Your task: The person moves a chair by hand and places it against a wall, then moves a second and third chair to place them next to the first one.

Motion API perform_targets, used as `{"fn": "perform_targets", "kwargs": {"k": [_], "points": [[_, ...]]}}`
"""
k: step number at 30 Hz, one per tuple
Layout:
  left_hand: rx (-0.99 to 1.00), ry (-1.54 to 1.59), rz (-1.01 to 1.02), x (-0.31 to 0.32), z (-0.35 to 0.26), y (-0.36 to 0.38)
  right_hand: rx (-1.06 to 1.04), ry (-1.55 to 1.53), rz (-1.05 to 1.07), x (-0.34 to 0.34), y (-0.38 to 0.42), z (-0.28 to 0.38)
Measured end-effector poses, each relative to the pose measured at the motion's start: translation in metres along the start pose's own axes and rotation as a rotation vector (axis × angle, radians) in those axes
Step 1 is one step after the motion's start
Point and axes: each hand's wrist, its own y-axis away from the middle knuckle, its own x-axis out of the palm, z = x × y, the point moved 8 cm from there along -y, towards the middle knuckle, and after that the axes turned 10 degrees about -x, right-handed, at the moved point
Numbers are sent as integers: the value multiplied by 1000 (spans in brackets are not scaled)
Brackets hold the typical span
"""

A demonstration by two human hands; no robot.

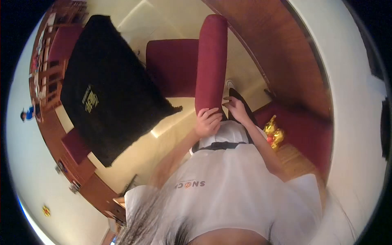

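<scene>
A maroon padded chair stands in front of me, its tall backrest (211,61) toward me and its seat (171,67) beyond to the left. My left hand (209,122) is closed over the near end of the backrest, fingers curled on the fabric. Just to the right of that end is my right hand (236,108), its fingers bent and apart, with nothing visible in them. Whether its fingertips touch the backrest cannot be made out. A black cloth (110,90) with a gold emblem drapes over what looks like a table, left of the chair.
A brown wooden panel (281,45) runs along the right. Gold foil decorations (273,132) lie beside a maroon surface (306,134) near my right arm. More maroon chairs (65,43) and wooden furniture (53,118) line the left. Pale tiled floor (159,20) shows around the chair.
</scene>
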Motion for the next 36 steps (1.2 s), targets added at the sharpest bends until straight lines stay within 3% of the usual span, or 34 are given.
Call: {"fn": "perform_targets", "kwargs": {"k": [2, 4, 6, 10, 12, 14, 20, 22, 23, 27, 30, 34, 36], "points": [[-67, 4, -50, 6, -6, -5, -119, -35, -16, -2, 15, -1], [-67, 28, -81, 6, -10, -15, -109, -158, -87, 9, 18, -13], [-76, 55, -144, 4, -8, -33, -208, 77, -237, 5, 22, 11], [-86, 92, -185, 14, -12, -57, -179, 15, -209, -10, 14, 4], [-76, 65, -198, 21, -18, -62, -157, -141, -262, -16, 14, 13], [-120, 70, -224, 24, -21, -66, -309, -266, -364, -28, 10, 18], [-131, 75, -267, 33, -26, -106, -286, -510, -422, -56, -10, 24], [-204, 98, -293, 32, -20, -118, -375, -249, -375, -65, -24, 40], [-195, 118, -314, 32, -16, -128, -287, -492, -378, -68, -27, 55], [-181, 216, -407, 30, -10, -164, -459, -491, -382, -99, -42, 103], [-232, 259, -448, 39, -11, -174, -418, -393, -393, -118, -37, 105], [-283, 281, -432, 47, -10, -198, -288, -305, -643, -142, -29, 99], [-311, 322, -371, 53, -4, -208, -321, -363, -671, -148, -31, 103]]}}
